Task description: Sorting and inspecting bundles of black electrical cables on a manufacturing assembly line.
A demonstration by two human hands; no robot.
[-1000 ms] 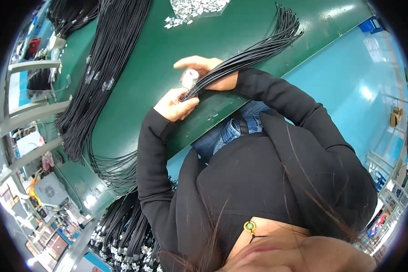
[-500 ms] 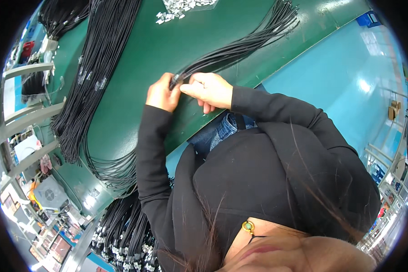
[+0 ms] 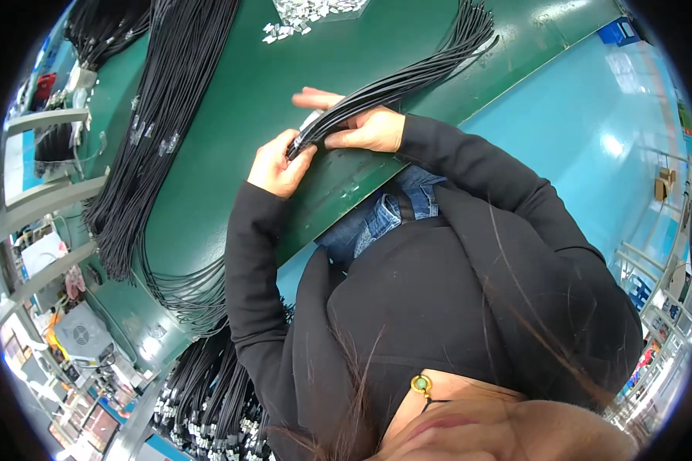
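Note:
A long bundle of thin black cables (image 3: 407, 84) runs from my hands up to the right across the green table. My left hand (image 3: 278, 165) is closed round its near end, thumb and fingers pressed on the cables. My right hand (image 3: 373, 129) is open beneath the bundle, its fingers stretched out on the far side and its thumb on the near side; the cables cross over it and hide part of the palm. A small whitish piece (image 3: 311, 119) shows beside the bundle between my hands; its kind is unclear.
Larger bundles of black cables (image 3: 181, 84) lie across the green table (image 3: 284, 77) on the left. Small white-and-silver pieces (image 3: 307, 11) lie on a clear bag at the back. More cables with pale ends (image 3: 215, 415) hang at the lower left. Metal rails (image 3: 46, 207) stand at the left.
My right hand has opened from a closed grasp beside my left hand and reached under the bundle, fingers extended. The cables have drawn together and shifted slightly; my left hand keeps its hold.

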